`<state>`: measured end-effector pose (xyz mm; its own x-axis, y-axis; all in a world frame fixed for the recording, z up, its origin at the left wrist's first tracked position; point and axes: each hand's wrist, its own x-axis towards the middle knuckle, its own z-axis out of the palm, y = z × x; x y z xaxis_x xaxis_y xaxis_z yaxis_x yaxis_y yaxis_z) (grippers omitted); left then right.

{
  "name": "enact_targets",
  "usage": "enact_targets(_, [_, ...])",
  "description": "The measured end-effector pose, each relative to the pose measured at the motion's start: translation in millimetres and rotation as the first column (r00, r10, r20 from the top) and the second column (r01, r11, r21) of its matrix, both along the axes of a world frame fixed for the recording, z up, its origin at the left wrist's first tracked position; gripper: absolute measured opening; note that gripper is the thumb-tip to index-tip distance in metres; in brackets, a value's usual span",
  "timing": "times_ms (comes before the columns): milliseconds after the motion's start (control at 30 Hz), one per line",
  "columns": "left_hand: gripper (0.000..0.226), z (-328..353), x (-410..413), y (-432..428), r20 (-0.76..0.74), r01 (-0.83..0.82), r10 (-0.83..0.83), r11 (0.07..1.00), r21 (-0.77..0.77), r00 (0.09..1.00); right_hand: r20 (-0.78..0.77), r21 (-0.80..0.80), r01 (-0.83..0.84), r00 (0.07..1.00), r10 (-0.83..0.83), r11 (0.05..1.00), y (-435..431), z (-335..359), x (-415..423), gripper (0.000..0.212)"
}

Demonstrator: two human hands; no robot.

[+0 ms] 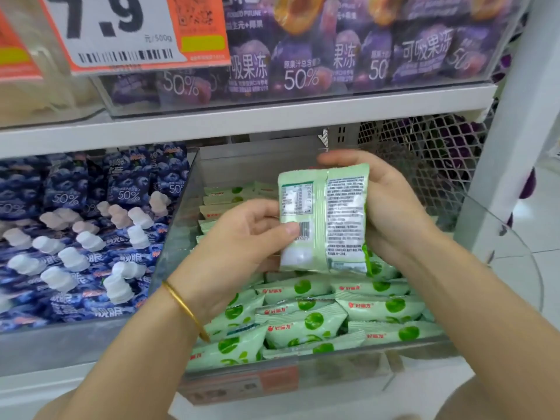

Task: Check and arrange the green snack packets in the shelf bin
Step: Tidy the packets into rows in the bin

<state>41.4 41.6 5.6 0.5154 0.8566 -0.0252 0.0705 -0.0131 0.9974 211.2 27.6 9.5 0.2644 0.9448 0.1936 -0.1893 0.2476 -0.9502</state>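
Observation:
I hold one green snack packet [324,219] upright above the clear shelf bin [169,237], its printed back with barcode facing me. My left hand [242,247] pinches its left edge, thumb on the barcode. My right hand [385,207] grips its right edge, fingers curled behind the top. Several more green packets [306,322] lie in rows in the bin below, and a few lie flat at the back [230,195].
A bin of blue pouches with white caps [75,237] sits to the left. Purple jelly pouches [303,56] fill the shelf above, behind a large price tag [121,28]. A white shelf post [509,147] and mesh panel [424,153] stand at the right.

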Motion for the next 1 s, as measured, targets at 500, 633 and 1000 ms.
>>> enact_targets(500, [0.038,4.6,-10.1,4.2,0.145,0.07,-0.071,0.997,0.01,0.987,0.197,-0.095,-0.076,0.976,0.094,0.993,-7.4,-13.0,-1.4,0.019])
enact_targets(633, [0.063,2.5,-15.3,7.4,0.114,0.098,-0.11,0.99,0.099,0.987,0.278,-0.016,-0.036,0.96,0.039,0.999,-6.9,-15.7,-2.5,0.027])
enact_targets(1000, [0.07,4.1,-14.0,6.3,0.103,0.07,-0.091,0.979,0.191,0.991,0.287,0.077,-0.036,0.958,0.013,0.996,-8.6,-15.3,-4.5,0.024])
